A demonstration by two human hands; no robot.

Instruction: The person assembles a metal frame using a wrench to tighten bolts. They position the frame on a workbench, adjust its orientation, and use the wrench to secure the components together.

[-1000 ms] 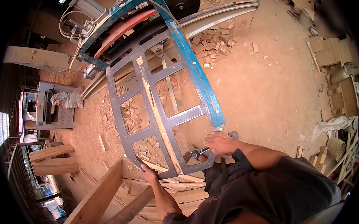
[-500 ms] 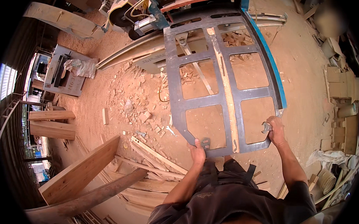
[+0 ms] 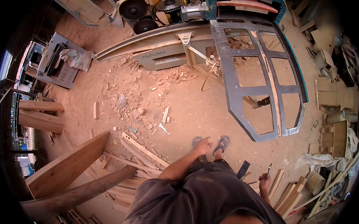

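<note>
Head view: metal frame [image 3: 249,91] free from both hands

Held in right hand [image 3: 265,182], with grip closed: a slim metal tool [image 3: 269,169], at near side of the frame, apart from it. In left hand [image 3: 203,146], left of the frame's near end: nothing visible, only a loose curl; whether fully closed, cannot tell. On the floor [image 3: 191,116], farther left of the frame: a wrench [image 3: 164,129] and, beyond it, scattered wood offcuts [image 3: 136,113]. By judgement, perhaps finished with handling the frame; about the remaining work, impossible to say.

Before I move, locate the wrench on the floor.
In the head view, the wrench lies left of the person's left hand, just below a small wood block.
</note>
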